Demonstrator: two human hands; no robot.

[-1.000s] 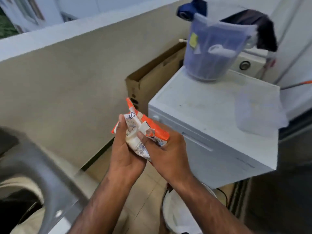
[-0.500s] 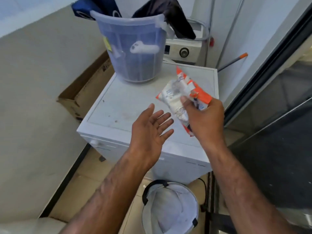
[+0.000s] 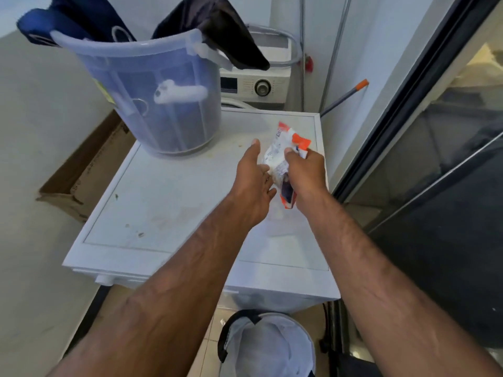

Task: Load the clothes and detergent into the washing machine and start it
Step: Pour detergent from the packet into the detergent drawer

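My right hand grips a crumpled white and orange detergent packet above the right side of a white appliance top. My left hand is open right beside the packet, fingers spread and touching its left edge. A translucent bucket stands at the back left of that top, with dark blue clothes and a black garment hanging over its rim. Behind it a white washing machine panel with a round dial shows.
A cardboard box leans against the left wall beside the appliance. A white-lined bin sits on the floor below the front edge. A pole with an orange tip leans at the back right. A dark glass door runs along the right.
The view swung from the left wall to the appliance top. My right hand carried the packet forward and lower over the top, and my left hand, which had let go, came back beside it.
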